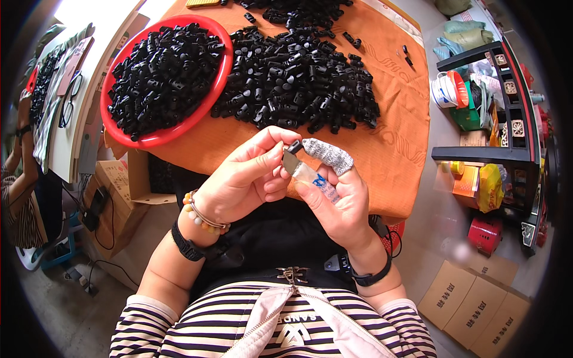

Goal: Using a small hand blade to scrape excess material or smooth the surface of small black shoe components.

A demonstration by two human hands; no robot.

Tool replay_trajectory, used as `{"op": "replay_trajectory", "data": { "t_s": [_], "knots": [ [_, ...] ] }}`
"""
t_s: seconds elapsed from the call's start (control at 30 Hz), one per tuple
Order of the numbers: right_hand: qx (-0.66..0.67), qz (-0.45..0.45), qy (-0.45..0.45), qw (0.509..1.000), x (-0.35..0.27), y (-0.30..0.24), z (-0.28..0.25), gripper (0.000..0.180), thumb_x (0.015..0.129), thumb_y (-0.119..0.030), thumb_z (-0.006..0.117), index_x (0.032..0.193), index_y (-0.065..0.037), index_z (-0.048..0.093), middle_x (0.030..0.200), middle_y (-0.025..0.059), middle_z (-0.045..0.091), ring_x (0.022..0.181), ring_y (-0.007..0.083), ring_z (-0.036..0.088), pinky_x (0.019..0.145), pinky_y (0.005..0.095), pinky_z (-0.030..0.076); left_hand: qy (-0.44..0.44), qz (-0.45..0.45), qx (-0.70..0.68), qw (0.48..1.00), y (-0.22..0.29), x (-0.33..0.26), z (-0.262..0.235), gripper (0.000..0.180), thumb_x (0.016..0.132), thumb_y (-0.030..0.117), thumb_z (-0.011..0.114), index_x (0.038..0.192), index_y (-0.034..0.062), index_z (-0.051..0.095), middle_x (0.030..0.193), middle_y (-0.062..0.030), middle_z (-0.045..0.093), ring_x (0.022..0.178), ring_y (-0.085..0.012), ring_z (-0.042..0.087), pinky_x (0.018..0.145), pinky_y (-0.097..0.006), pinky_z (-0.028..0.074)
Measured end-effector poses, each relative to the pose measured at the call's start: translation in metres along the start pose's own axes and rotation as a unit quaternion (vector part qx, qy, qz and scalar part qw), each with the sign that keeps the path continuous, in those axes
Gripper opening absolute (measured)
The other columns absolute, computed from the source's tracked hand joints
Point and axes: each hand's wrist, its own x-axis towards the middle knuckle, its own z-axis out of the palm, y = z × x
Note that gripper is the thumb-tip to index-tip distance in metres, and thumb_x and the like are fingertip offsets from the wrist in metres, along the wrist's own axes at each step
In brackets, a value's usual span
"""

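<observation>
My left hand [242, 173] pinches a small black plastic part [295, 146] between thumb and fingertips. In my right hand [343, 206] is a short knife with a flat metal blade [290, 161] and a handle wrapped in white material [315, 181] with blue print. The blade sits against or right beside the black part; exact contact is hard to see. A grey knitted finger cover [328, 155] is on my right index finger, which reaches to the part. Just beyond my hands, a big heap of similar black parts [298, 83] lies on the orange tablecloth [397, 113].
A red basin [228, 62] full of black parts stands at the table's left. Below it is an open cardboard box [140, 179]. A dark shelf [477, 155] with bags and tubs stands right, above flattened cartons [471, 307]. Another person's arm [25, 137] shows far left.
</observation>
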Motion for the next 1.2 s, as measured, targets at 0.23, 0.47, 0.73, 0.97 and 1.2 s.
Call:
{"op": "replay_trajectory", "data": {
  "t_s": [0.23, 0.47, 0.73, 0.97, 1.2],
  "knots": [
    [0.022, -0.008, 0.01, 1.0, 0.0012, 0.0023, 0.0019, 0.04, 0.084, -0.003, 0.06, 0.12, 0.005, 0.044, 0.1, 0.0116, 0.061, 0.09, 0.01, 0.057, 0.076, 0.0216, 0.047, 0.007, 0.0, 0.003, 1.0, 0.0004, -0.0004, -0.0012, 0.025, 0.093, 0.019, 0.048, 0.117, 0.0123, 0.047, 0.071, 0.0026, 0.048, 0.058, -0.0029, 0.037, 0.052, -0.019, 0.032],
    [-0.015, -0.027, 0.007, 1.0, 0.0009, 0.0073, -0.0043, 0.037, 0.085, -0.003, 0.059, 0.119, 0.005, 0.046, 0.101, 0.0101, 0.062, 0.09, 0.0095, 0.057, 0.077, 0.022, 0.047, -0.003, -0.005, 0.007, 1.0, 0.0001, 0.0001, -0.0039, 0.025, 0.093, 0.019, 0.048, 0.117, 0.0124, 0.047, 0.074, 0.002, 0.049, 0.058, -0.0031, 0.037, 0.052, -0.019, 0.033],
    [0.006, -0.016, 0.008, 1.0, 0.0002, 0.0007, 0.0014, 0.038, 0.085, -0.003, 0.058, 0.12, 0.005, 0.045, 0.102, 0.011, 0.061, 0.09, 0.0096, 0.057, 0.077, 0.0223, 0.047, 0.003, -0.002, -0.007, 1.0, -0.0009, 0.0003, -0.0032, 0.025, 0.092, 0.017, 0.05, 0.117, 0.0128, 0.047, 0.077, 0.001, 0.049, 0.059, -0.0033, 0.038, 0.052, -0.019, 0.033],
    [0.012, -0.008, 0.007, 1.0, 0.0001, 0.0004, 0.0019, 0.04, 0.085, -0.003, 0.058, 0.121, 0.005, 0.044, 0.103, 0.0116, 0.061, 0.091, 0.0098, 0.057, 0.077, 0.0222, 0.047, 0.012, 0.004, 0.003, 1.0, -0.0007, -0.0003, -0.0013, 0.025, 0.092, 0.017, 0.051, 0.116, 0.0142, 0.048, 0.078, 0.0011, 0.05, 0.061, -0.0029, 0.039, 0.054, -0.019, 0.035],
    [0.002, -0.015, 0.002, 1.0, 0.0009, 0.0006, 0.0008, 0.037, 0.085, -0.005, 0.058, 0.119, 0.004, 0.047, 0.1, 0.0096, 0.062, 0.087, 0.0082, 0.057, 0.075, 0.0217, 0.047, 0.021, 0.008, 0.012, 1.0, -0.0014, -0.0004, -0.0012, 0.024, 0.092, 0.017, 0.05, 0.116, 0.0145, 0.048, 0.078, 0.0015, 0.05, 0.061, -0.0026, 0.04, 0.055, -0.019, 0.035]
  ]
}}
